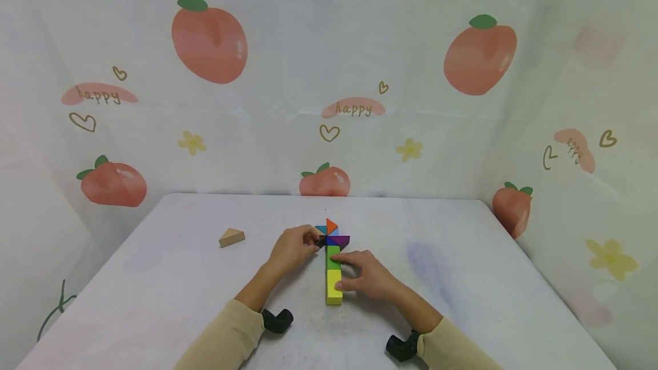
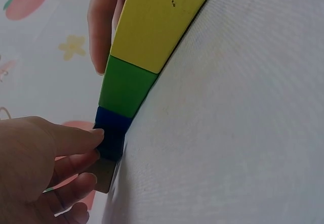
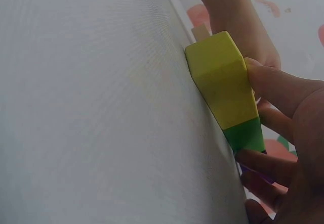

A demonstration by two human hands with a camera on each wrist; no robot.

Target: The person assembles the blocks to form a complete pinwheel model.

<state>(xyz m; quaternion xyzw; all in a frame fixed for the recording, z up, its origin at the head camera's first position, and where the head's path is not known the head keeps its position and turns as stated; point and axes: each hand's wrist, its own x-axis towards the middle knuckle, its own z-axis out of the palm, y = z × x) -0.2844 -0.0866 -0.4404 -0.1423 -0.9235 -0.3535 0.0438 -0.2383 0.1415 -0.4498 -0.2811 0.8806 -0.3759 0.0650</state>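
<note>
A row on the table holds a yellow block [image 1: 334, 287] nearest me and a green block [image 1: 333, 257] beyond it. At its far end, small triangular blocks form a pinwheel: orange [image 1: 331, 226], teal [image 1: 321, 229], purple [image 1: 340, 241] and blue [image 1: 331, 240]. My left hand [image 1: 294, 248] pinches a dark triangular block [image 1: 321, 241] at the pinwheel's left side, its thumb against the dark blue face in the left wrist view. From the right, my right hand [image 1: 371, 276] touches the row, with a fingertip on the green block and the thumb on the yellow one.
A plain wooden triangular block [image 1: 232, 237] lies apart on the left of the white table [image 1: 462, 301]. A printed fruit curtain [image 1: 277, 73] hangs behind the table's far edge. Black wrist straps [image 1: 277, 321] sit at both cuffs.
</note>
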